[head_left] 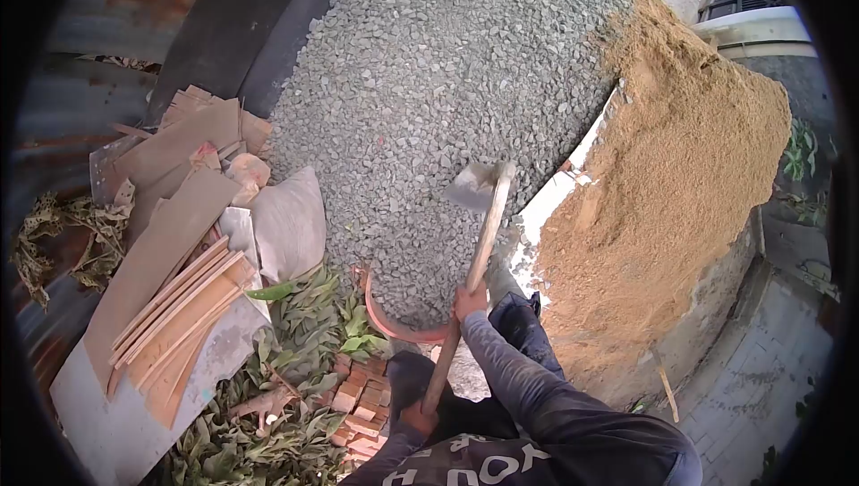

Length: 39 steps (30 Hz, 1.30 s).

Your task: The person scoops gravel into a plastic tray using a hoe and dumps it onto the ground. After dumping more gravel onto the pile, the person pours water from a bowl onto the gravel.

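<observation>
My right hand (470, 300) is wrapped round the middle of the wooden handle of a hoe (484, 240). Lower down, near my body, my left hand (419, 418) grips the handle's end. The hoe's metal blade (472, 187) rests on a large heap of grey gravel (447, 65), its edge pointing left. Between the heap and my legs stands a reddish-orange basin (380, 318) with gravel in it; its far rim is hidden by the stones.
Brown sand (653, 191) is piled on the right, with a white board (548, 204) between it and the gravel. To the left lie a pale sack (290, 225), stacked wooden boards (183, 307) and leafy branches (304, 334). Bricks (362, 401) sit near my feet.
</observation>
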Available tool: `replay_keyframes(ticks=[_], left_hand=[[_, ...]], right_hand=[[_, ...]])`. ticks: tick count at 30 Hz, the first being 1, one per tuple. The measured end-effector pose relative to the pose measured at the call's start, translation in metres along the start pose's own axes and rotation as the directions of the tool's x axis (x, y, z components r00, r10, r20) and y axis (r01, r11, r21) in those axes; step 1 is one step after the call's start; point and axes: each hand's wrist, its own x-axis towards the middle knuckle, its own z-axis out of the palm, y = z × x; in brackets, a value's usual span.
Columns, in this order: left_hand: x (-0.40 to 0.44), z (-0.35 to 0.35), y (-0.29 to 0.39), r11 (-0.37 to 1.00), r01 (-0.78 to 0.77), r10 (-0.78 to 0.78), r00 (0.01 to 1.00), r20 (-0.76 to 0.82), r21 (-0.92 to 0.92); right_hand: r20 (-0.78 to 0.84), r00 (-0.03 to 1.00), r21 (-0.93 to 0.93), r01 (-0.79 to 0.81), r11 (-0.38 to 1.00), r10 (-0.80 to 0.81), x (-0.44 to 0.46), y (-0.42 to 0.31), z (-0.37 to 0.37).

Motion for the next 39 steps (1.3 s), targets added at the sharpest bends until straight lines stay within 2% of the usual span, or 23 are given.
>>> replay_keyframes(ticks=[2, 3, 4, 5, 7, 8, 9, 11, 13, 15, 16, 18, 19, 20, 23, 26, 29, 31, 33, 34, 35, 37, 39], left_hand=[[0.097, 0.013, 0.087, 0.998, -0.057, 0.058, 0.998, -0.031, 0.022], [0.157, 0.023, 0.12, 0.935, -0.343, 0.328, 0.934, -0.143, -0.09], [0.202, 0.017, 0.184, 0.955, -0.298, 0.296, 0.95, -0.101, -0.002], [0.238, -0.001, 0.253, 0.898, -0.367, 0.359, 0.93, -0.077, -0.244], [0.322, -0.013, 0.357, 0.831, -0.541, 0.519, 0.838, -0.169, -0.131], [0.365, -0.018, 0.402, 0.826, -0.532, 0.509, 0.846, -0.157, -0.189], [0.366, -0.04, 0.446, 0.784, -0.566, 0.534, 0.824, -0.189, -0.254], [0.401, -0.038, 0.466, 0.776, -0.554, 0.519, 0.832, -0.193, -0.301], [0.388, -0.043, 0.452, 0.812, -0.523, 0.486, 0.852, -0.194, -0.26], [0.379, -0.04, 0.413, 0.847, -0.503, 0.46, 0.856, -0.234, -0.175], [0.366, -0.037, 0.383, 0.854, -0.504, 0.466, 0.851, -0.241, -0.13], [0.345, -0.026, 0.318, 0.835, -0.477, 0.443, 0.879, -0.18, -0.275], [0.335, -0.016, 0.284, 0.86, -0.469, 0.436, 0.88, -0.188, -0.202], [0.321, -0.014, 0.255, 0.88, -0.458, 0.43, 0.88, -0.201, -0.127], [0.248, -0.018, 0.201, 0.897, -0.195, 0.2, 0.979, -0.03, -0.397], [0.191, -0.006, 0.125, 0.951, -0.166, 0.15, 0.985, -0.081, -0.26], [0.126, -0.013, 0.053, 0.974, -0.052, 0.052, 0.999, -0.007, -0.22], [0.079, -0.006, -0.006, 0.977, 0.053, -0.046, 0.998, 0.039, -0.205], [0.025, -0.004, -0.062, 0.985, 0.032, -0.038, 0.999, -0.032, -0.168], [-0.006, -0.007, -0.078, 0.991, 0.067, -0.072, 0.997, -0.042, -0.114], [-0.029, -0.013, -0.091, 0.994, 0.094, -0.097, 0.993, -0.065, -0.055], [-0.044, -0.018, -0.122, 0.971, 0.238, -0.238, 0.971, -0.014, 0.004], [-0.046, -0.008, -0.138, 0.971, 0.238, -0.239, 0.971, 0.002, 0.024]], right_hand=[[0.04, 0.97, 0.075, 0.237, 0.969, -0.24, 0.08, -0.107, 0.001], [0.023, 0.943, 0.013, 0.331, 0.943, -0.331, 0.108, -0.177, 0.005], [0.007, 0.881, 0.002, 0.473, 0.881, -0.473, 0.151, -0.231, 0.008], [0.01, 0.809, -0.08, 0.586, 0.806, -0.587, 0.191, -0.29, 0.01], [-0.021, 0.758, -0.293, 0.619, 0.729, -0.652, 0.24, -0.402, 0.018], [-0.074, 0.649, -0.497, 0.634, 0.592, -0.757, 0.323, -0.437, 0.026], [-0.048, 0.678, -0.381, 0.666, 0.641, -0.733, 0.302, -0.473, 0.032], [0.012, 0.732, -0.272, 0.658, 0.702, -0.681, 0.336, -0.509, 0.041], [0.056, 0.828, -0.379, 0.535, 0.755, -0.558, 0.339, -0.496, 0.045], [-0.046, 0.866, -0.484, 0.418, 0.769, -0.499, 0.301, -0.446, 0.056], [-0.072, 0.862, -0.539, 0.389, 0.747, -0.501, 0.289, -0.418, 0.06], [-0.094, 0.86, -0.656, 0.326, 0.681, -0.502, 0.271, -0.353, 0.066], [-0.1, 0.865, -0.703, 0.289, 0.65, -0.492, 0.255, -0.328, 0.068], [-0.103, 0.888, -0.701, 0.255, 0.666, -0.448, 0.226, -0.308, 0.068], [-0.068, 0.934, -0.749, 0.184, 0.637, -0.35, 0.164, -0.237, 0.074], [-0.06, 0.972, -0.76, 0.103, 0.641, -0.227, 0.125, -0.142, 0.075], [-0.044, 0.988, -0.81, 0.051, 0.584, -0.148, 0.064, -0.068, 0.077], [-0.048, 0.995, -0.722, 0.024, 0.691, -0.084, 0.029, 0.001, 0.069], [-0.025, 0.994, -0.68, 0.06, 0.731, -0.105, -0.005, 0.092, 0.058], [0.048, 0.89, -0.81, 0.3, 0.504, -0.454, -0.02, 0.151, 0.048], [0.008, 0.978, -0.692, 0.155, 0.705, -0.208, -0.049, 0.155, 0.049], [-0.048, 0.977, -0.485, -0.204, 0.85, 0.207, -0.114, 0.128, 0.054], [-0.023, 0.959, -0.272, -0.277, 0.922, 0.282, -0.101, 0.149, 0.049]])
